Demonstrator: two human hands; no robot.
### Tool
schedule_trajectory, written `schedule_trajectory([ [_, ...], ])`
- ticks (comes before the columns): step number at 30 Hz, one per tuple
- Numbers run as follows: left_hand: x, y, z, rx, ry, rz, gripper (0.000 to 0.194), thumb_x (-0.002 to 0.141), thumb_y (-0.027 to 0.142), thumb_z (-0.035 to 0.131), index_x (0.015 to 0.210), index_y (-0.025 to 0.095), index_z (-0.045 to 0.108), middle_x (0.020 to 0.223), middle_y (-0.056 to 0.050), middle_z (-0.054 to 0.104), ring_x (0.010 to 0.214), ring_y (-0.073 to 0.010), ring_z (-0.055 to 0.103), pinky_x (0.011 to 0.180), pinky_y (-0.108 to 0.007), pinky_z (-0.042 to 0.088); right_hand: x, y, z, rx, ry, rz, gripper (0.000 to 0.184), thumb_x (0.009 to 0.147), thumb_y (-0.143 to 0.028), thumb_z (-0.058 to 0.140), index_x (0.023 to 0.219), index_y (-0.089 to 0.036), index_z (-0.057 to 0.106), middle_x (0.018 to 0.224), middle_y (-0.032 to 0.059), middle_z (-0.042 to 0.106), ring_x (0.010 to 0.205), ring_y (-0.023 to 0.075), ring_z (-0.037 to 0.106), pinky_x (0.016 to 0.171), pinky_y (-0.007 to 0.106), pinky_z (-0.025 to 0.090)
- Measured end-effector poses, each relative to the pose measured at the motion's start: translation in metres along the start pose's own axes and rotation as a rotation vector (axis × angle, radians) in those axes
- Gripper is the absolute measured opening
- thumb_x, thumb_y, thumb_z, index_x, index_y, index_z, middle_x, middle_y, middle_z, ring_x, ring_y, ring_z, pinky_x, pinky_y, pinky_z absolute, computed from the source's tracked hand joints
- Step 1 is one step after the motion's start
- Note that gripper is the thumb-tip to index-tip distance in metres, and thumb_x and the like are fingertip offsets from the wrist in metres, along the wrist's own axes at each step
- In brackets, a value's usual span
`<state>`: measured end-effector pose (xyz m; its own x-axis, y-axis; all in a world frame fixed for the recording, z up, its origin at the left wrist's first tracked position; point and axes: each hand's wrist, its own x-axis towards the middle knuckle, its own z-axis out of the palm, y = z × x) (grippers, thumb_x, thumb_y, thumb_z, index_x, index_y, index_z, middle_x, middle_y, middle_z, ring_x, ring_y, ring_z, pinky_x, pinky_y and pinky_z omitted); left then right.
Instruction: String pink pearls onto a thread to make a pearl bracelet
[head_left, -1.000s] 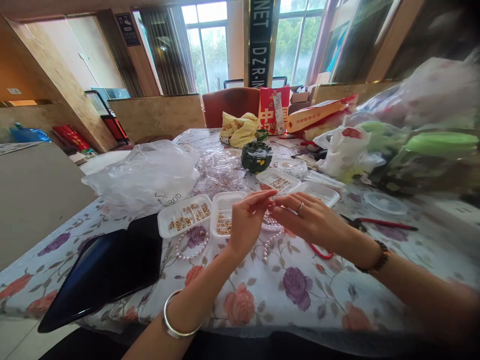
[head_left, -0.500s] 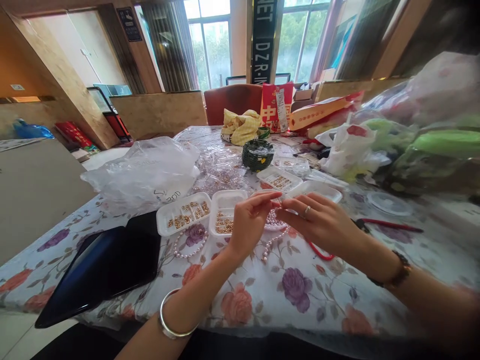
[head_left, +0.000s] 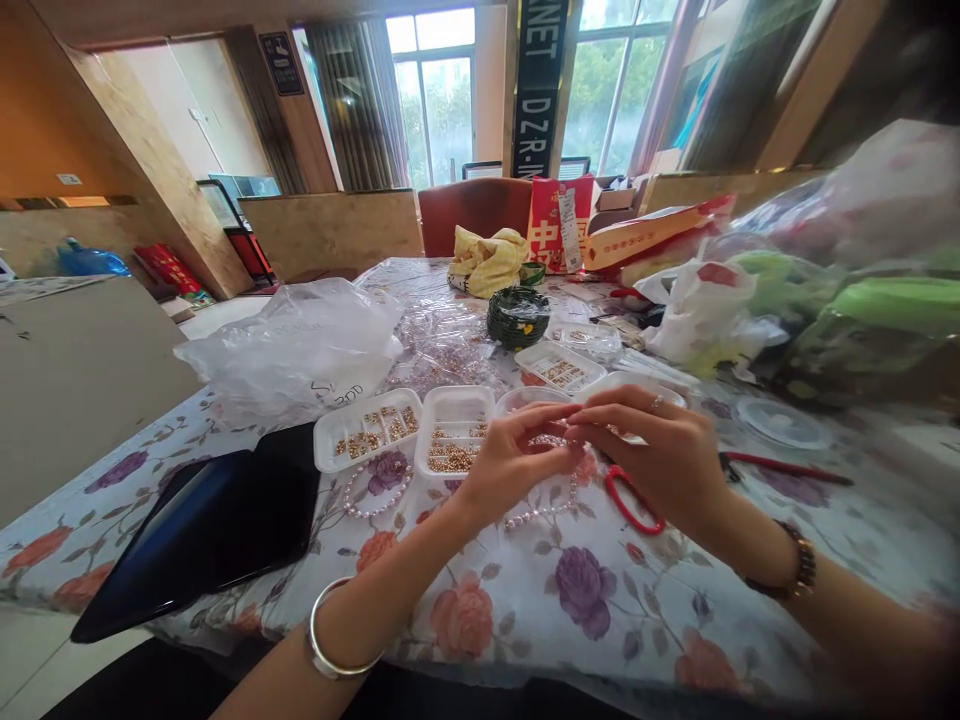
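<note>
My left hand (head_left: 517, 455) and my right hand (head_left: 652, 440) meet fingertip to fingertip above the table, both closed in a pinch. A strand of pinkish pearl beads (head_left: 541, 515) hangs in a curve below their fingertips; the pinched end is hidden by the fingers. Behind the hands is a round tub (head_left: 531, 398) of pearl beads, mostly covered. A second loop of pearl beads (head_left: 358, 511) lies on the cloth to the left. Two white divided boxes, a left one (head_left: 322, 447) and a right one (head_left: 457, 398), hold small gold beads. Beneath my right hand shows a red-handled tool (head_left: 637, 518).
A black tray-like object (head_left: 225, 540) lies at the table's left edge. Behind it is a clear plastic bag (head_left: 285, 330). Farther back stand a dark green coil (head_left: 517, 317) and a yellow cloth (head_left: 487, 262). Stuffed plastic bags (head_left: 847, 280) crowd the right side, near a clear lid (head_left: 784, 422).
My fingertips have come closer together, and my right hand has turned slightly. The hanging strand has swung into a wider curve. The view has shifted a little.
</note>
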<state>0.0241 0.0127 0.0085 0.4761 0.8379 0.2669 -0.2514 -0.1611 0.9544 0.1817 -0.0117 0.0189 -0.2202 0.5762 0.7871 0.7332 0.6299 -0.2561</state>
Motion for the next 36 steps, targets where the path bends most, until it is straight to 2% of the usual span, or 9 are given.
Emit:
schedule_trajectory([
  [6,0.0003,-0.0011,0.0010,0.083,-0.089,-0.035,0.026,0.071,0.020,0.065,0.096,0.017,0.066,0.093,-0.006,0.064,0.080,-0.0137,0.062,0.072,-0.027,0.052,-0.0009,0.0044,0.0017,0.018,0.059,0.027,0.005,0.077,-0.024,0.065,0.073,-0.022,0.065,0.080,0.0020,0.063,0.068,0.0128,0.061,0.060,0.026,0.049],
  [11,-0.0005,-0.0023,-0.0001,0.069,-0.158,-0.077,0.017,0.075,0.027,0.063,0.085,0.014,0.063,0.078,-0.002,0.062,0.072,-0.0109,0.060,0.069,-0.025,0.049,-0.0031,0.0023,0.0040,0.087,0.077,0.085,0.007,0.075,-0.028,0.067,0.071,-0.023,0.065,0.078,0.0006,0.063,0.067,0.0125,0.059,0.060,0.026,0.047],
  [15,-0.0003,0.0004,0.0000,0.119,-0.182,-0.037,0.019,0.082,0.031,0.054,0.080,0.013,0.061,0.071,-0.002,0.060,0.067,-0.0088,0.057,0.066,-0.023,0.048,-0.0015,0.0021,0.0033,0.228,0.038,0.257,0.011,0.075,-0.029,0.066,0.067,-0.022,0.063,0.077,-0.0002,0.062,0.062,0.0108,0.057,0.055,0.025,0.045],
  [19,0.0011,0.0007,0.0008,0.121,-0.180,-0.001,0.027,0.086,0.034,0.047,0.073,0.013,0.058,0.069,-0.002,0.057,0.064,-0.0080,0.055,0.064,-0.023,0.048,-0.0002,0.0034,0.0037,0.485,-0.009,0.441,0.015,0.074,-0.033,0.066,0.066,-0.021,0.063,0.075,-0.0002,0.060,0.060,0.0106,0.056,0.054,0.024,0.046],
  [22,0.0023,-0.0009,0.0002,0.145,-0.144,0.045,0.027,0.086,0.035,0.047,0.075,0.013,0.059,0.074,-0.003,0.056,0.068,-0.0094,0.055,0.065,-0.024,0.047,0.0002,0.0030,0.0045,0.611,-0.034,0.512,0.015,0.073,-0.034,0.067,0.066,-0.021,0.063,0.073,-0.0005,0.060,0.062,0.0105,0.056,0.055,0.023,0.046],
  [25,0.0032,-0.0026,-0.0014,0.199,-0.087,0.102,0.023,0.085,0.033,0.049,0.081,0.015,0.062,0.082,-0.004,0.058,0.077,-0.0114,0.054,0.072,-0.026,0.046,0.0005,0.0017,0.0052,0.663,-0.052,0.570,0.014,0.072,-0.035,0.067,0.067,-0.022,0.064,0.071,-0.0004,0.062,0.065,0.0113,0.056,0.058,0.024,0.047],
  [27,0.0034,-0.0037,-0.0021,0.195,-0.065,0.092,0.021,0.085,0.032,0.050,0.086,0.016,0.063,0.083,-0.004,0.060,0.080,-0.0117,0.054,0.076,-0.027,0.045,0.0006,0.0009,0.0057,0.697,-0.060,0.601,0.014,0.070,-0.036,0.068,0.067,-0.023,0.065,0.071,-0.0003,0.062,0.065,0.0122,0.057,0.061,0.025,0.048],
  [33,0.0021,-0.0047,0.0018,0.014,0.035,0.030,0.014,0.082,0.028,0.056,0.083,0.015,0.060,0.072,-0.001,0.060,0.069,-0.0086,0.058,0.070,-0.024,0.049,-0.0005,0.0000,0.0077,0.757,-0.080,0.619,0.014,0.071,-0.036,0.068,0.067,-0.023,0.064,0.069,-0.0005,0.062,0.065,0.0129,0.057,0.062,0.027,0.049],
  [36,0.0015,-0.0020,0.0045,-0.037,0.090,0.025,0.011,0.080,0.025,0.059,0.088,0.017,0.055,0.068,0.002,0.060,0.062,-0.0075,0.060,0.064,-0.022,0.050,-0.0019,0.0004,0.0085,0.742,-0.083,0.652,0.015,0.071,-0.037,0.068,0.067,-0.023,0.065,0.069,-0.0007,0.062,0.066,0.0125,0.056,0.064,0.026,0.047],
])
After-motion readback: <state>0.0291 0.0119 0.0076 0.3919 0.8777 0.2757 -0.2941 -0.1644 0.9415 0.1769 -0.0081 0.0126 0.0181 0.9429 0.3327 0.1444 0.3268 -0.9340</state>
